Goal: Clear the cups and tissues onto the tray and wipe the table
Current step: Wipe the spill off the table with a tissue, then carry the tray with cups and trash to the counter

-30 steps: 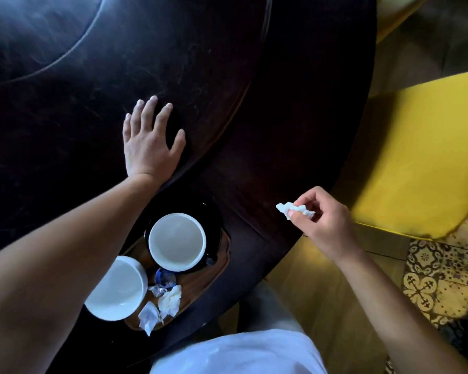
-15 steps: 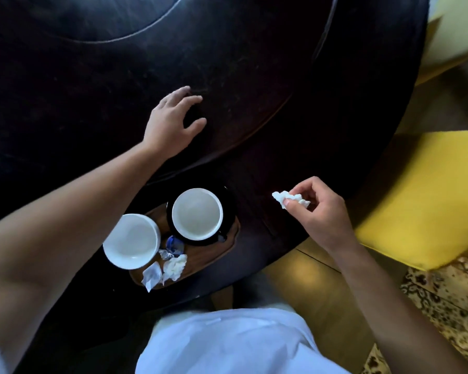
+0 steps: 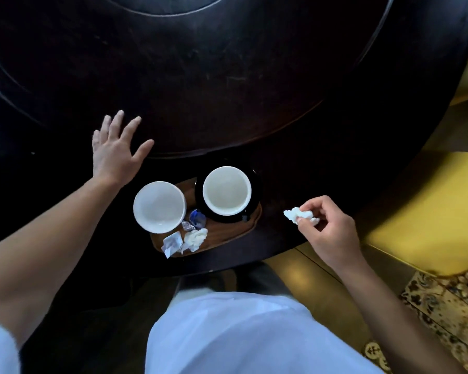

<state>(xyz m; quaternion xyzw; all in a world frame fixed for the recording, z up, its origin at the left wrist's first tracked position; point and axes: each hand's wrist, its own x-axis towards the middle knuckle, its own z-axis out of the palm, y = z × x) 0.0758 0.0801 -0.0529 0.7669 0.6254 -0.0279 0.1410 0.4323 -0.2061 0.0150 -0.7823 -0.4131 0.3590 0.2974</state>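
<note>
A person's left hand (image 3: pixel 114 152) lies flat w/ fingers spread on a dark round table (image 3: pixel 227 76), while the right hand (image 3: pixel 327 228) pinches a crumpled tissue (image 3: pixel 297 215) just right of the wooden tray (image 3: pixel 243 228). On the tray: two white cups (image 3: pixel 159 206) (image 3: pixel 226 190), one on a dark saucer (image 3: pixel 256 195), plus wadded tissues (image 3: pixel 195 238) and what may be foil wrappers (image 3: pixel 197 220).

The left hand (image 3: pixel 114 151), whose fingers had curled on the dark worktop (image 3: pixel 227 76) half a second earlier, spread flat again and drew back toward the tray (image 3: pixel 243 228), ending just left of the cups. The right hand (image 3: pixel 327 228) carried its crumpled tissue (image 3: pixel 299 215) slightly nearer the tray.
</note>
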